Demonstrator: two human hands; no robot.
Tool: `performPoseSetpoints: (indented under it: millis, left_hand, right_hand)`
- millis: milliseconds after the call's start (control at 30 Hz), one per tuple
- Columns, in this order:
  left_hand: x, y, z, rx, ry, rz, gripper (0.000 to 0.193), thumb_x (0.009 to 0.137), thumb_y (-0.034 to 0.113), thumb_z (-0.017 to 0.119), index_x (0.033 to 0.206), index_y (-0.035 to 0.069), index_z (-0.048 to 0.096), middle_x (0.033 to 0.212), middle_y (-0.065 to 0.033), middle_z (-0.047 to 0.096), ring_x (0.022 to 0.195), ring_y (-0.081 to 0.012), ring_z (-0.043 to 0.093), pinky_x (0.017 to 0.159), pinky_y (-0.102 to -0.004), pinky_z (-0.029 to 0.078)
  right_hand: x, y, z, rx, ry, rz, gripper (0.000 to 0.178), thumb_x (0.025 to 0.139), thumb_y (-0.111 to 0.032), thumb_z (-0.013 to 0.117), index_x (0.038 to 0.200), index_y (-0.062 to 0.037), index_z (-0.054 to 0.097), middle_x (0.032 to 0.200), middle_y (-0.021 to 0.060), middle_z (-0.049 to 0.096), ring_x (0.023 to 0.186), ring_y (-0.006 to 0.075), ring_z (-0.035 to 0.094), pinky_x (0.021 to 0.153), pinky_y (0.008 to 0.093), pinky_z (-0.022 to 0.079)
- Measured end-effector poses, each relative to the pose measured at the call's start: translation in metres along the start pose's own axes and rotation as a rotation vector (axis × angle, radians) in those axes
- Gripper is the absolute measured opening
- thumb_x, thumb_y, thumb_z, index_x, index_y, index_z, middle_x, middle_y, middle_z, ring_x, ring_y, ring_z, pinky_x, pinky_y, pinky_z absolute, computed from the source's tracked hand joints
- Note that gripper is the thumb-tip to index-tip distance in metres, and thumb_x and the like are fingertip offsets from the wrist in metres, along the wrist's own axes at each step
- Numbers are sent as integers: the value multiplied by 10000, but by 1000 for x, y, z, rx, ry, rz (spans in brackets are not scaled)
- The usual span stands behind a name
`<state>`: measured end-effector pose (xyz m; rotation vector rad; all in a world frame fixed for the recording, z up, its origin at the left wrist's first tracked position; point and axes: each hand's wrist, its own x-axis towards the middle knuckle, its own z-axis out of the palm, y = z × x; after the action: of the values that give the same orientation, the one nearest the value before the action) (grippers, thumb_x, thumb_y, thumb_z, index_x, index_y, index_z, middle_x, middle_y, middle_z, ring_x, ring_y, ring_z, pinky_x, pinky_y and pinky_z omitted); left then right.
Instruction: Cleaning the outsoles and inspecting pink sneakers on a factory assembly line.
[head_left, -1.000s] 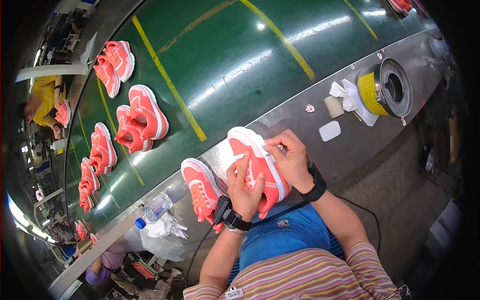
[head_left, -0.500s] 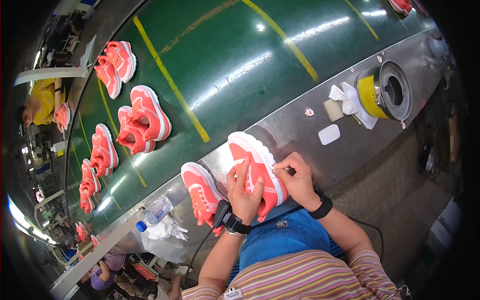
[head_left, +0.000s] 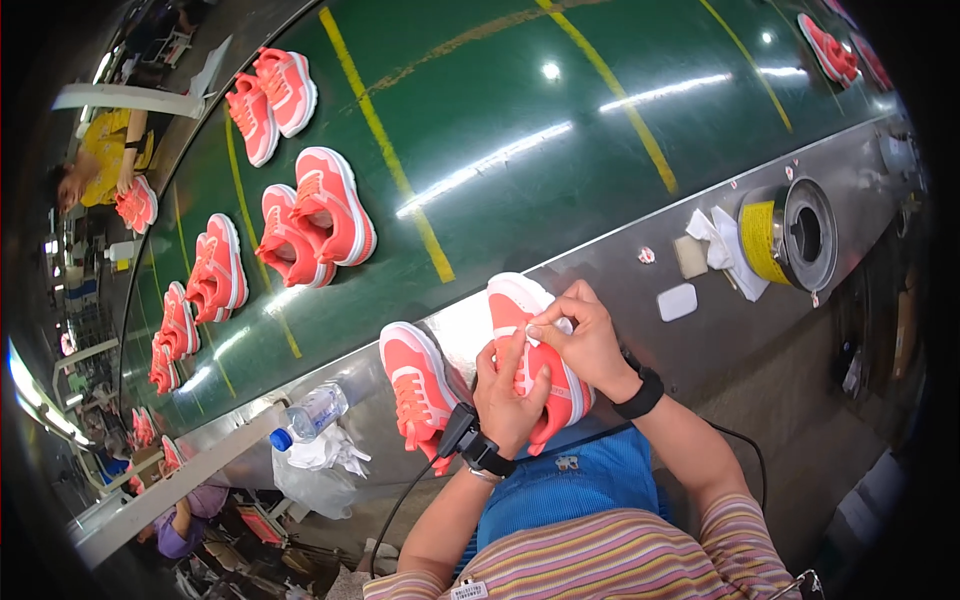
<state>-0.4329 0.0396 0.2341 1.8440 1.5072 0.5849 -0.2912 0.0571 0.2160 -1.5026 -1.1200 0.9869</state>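
Note:
A coral-pink sneaker [head_left: 520, 296] with a white sole is in my left hand [head_left: 508, 398], whose fingers lie over its laces and side. My right hand [head_left: 590, 345] is closed in a pinch at the front part of the upper, its fingertips meeting over the shoe. Something small and whitish shows at those fingertips, too small to name. The matching sneaker [head_left: 412, 378] rests on the metal ledge just left of my left hand, toe pointing away. Part of the held shoe's heel and side is hidden by my hands.
Several pink sneaker pairs [head_left: 318, 215] stand on the green belt [head_left: 480, 100] with yellow stripes. On the metal ledge [head_left: 610, 270] lie a round tin [head_left: 762, 243], white paper [head_left: 722, 240], a beige block [head_left: 690, 257] and a white pad [head_left: 677, 302]. A water bottle [head_left: 318, 411] lies left.
My right hand has moved from the sole's right edge up and left onto the front of the shoe's upper. The belt's shoes have shifted in view; another pair shows more at far right.

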Motion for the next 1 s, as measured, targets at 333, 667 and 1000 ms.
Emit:
performPoseSetpoints:
  millis: [333, 667, 1000]
  left_hand:
    - [-4, -5, -5, -23, -1, -70, 566, 731, 138, 678, 1269, 165, 505, 1130, -189, 475, 918, -303, 568, 747, -352, 490]
    - [-6, -4, -4, -39, 36, -116, 562, 718, 160, 688, 1253, 187, 521, 1155, -213, 468, 962, -335, 565, 770, -377, 488]
    - [-5, -3, -1, -3, 65, -84, 571, 709, 199, 691, 1253, 230, 518, 1150, -221, 467, 892, -361, 585, 694, -390, 508]
  right_hand:
    - [9, 0, -8, 75, -44, 75, 63, 722, -46, 685, 770, -52, 645, 761, 31, 545, 696, 124, 516, 613, 249, 410]
    - [27, -1, -6, 149, -186, 133, 80, 754, -49, 684, 772, -12, 615, 739, 35, 536, 682, 101, 515, 610, 248, 412]
    - [59, -7, 4, 78, -264, 91, 72, 743, -66, 682, 762, -26, 626, 751, 43, 534, 690, 128, 500, 628, 254, 396]
